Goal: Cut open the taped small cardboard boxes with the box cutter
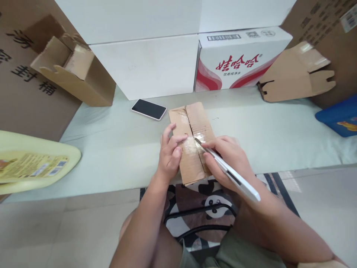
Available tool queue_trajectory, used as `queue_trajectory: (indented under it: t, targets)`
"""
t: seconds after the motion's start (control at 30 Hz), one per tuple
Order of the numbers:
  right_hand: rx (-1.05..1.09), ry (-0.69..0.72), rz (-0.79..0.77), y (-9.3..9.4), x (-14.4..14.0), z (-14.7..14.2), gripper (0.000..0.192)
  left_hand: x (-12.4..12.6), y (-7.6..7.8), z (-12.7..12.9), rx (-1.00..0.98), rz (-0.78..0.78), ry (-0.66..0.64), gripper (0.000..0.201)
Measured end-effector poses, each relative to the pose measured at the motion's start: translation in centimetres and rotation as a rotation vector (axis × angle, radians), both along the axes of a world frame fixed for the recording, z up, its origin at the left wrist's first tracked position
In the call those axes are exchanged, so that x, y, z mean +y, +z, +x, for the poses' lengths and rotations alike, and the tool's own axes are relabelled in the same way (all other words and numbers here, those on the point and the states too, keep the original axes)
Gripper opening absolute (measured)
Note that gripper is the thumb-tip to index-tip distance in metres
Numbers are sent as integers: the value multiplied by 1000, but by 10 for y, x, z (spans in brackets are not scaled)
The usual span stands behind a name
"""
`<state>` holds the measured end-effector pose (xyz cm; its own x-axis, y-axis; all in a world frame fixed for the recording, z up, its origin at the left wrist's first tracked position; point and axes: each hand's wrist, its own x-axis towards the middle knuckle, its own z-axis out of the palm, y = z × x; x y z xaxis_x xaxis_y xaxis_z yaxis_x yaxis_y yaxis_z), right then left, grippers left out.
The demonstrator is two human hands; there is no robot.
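A small brown cardboard box (192,123) lies on the pale green surface (119,149), its top flaps sealed with clear tape along the middle seam. My left hand (169,152) presses down on the box's left flap, fingers bent. My right hand (227,158) grips a white utility knife (231,173). Its blade tip rests on the taped seam near the box's middle.
A black phone (148,109) lies just left of the box. An open cardboard carton (75,72) sits at back left and a flattened one (297,72) at back right. White boxes (145,65), one with red print (237,61), line the back. A yellow object (33,163) lies left, a blue one (338,117) right.
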<state>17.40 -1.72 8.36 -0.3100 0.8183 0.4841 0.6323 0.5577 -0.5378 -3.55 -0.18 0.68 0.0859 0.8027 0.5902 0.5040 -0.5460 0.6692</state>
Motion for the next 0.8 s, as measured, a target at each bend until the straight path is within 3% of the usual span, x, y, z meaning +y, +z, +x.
queue_trajectory:
  t: [0.37, 0.8]
  targets:
    - [45, -20, 105, 0, 4, -9, 10, -3, 3, 0, 13, -11, -1, 42]
    - [35, -39, 82, -1, 4, -12, 10, -3, 4, 2, 15, -28, 15, 46]
